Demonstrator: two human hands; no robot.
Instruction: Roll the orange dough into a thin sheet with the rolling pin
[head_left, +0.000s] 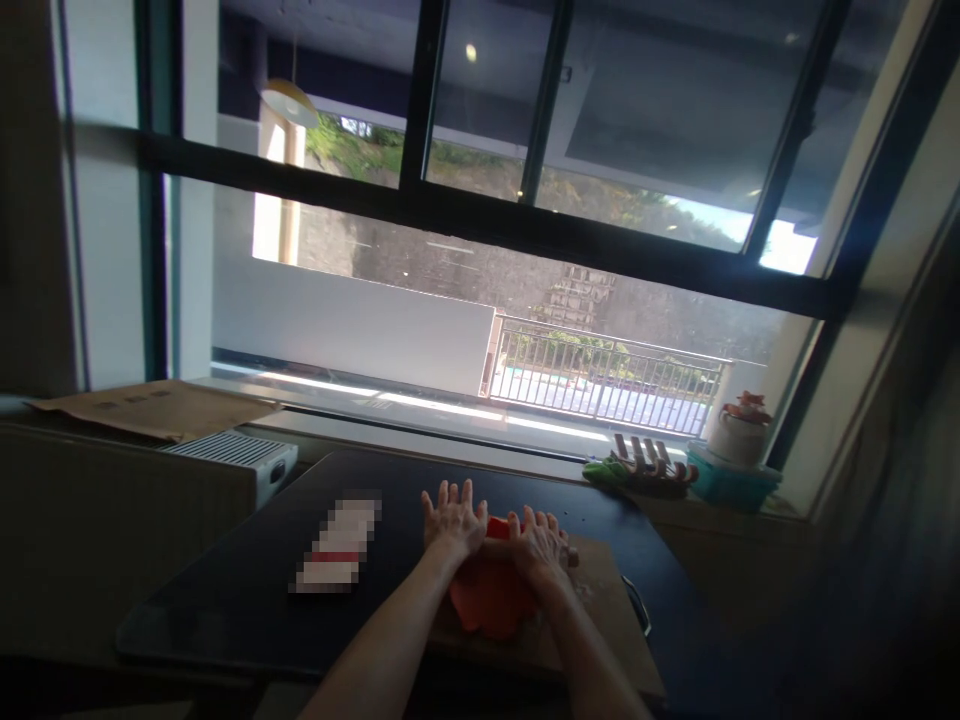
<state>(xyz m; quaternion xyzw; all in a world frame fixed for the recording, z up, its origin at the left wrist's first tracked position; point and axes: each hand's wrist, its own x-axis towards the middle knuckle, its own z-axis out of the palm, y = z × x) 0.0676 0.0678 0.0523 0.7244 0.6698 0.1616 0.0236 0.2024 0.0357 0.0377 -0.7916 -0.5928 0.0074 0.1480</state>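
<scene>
A pale wooden rolling pin (pixel 497 548) lies across a flat orange-red sheet (pixel 491 598) of soft material, dough or clay; I cannot tell which. My left hand (pixel 454 524) rests palm down on the pin's left part, fingers stretched forward and apart. On its right part lies my right hand (pixel 541 545), also palm down with fingers extended. The pin's right end shows just past that hand, while its left end is hidden. Beneath the sheet is a brown board (pixel 604 610), with whitish marks on its right side.
A dark table (pixel 247 600) carries the board and a blurred-out pale rectangular item (pixel 341 545) at left. A metal handle (pixel 637 606) shows at the board's right. By the window stand a teal box (pixel 731 483), a white container (pixel 739 437) and a dark rack (pixel 652 468).
</scene>
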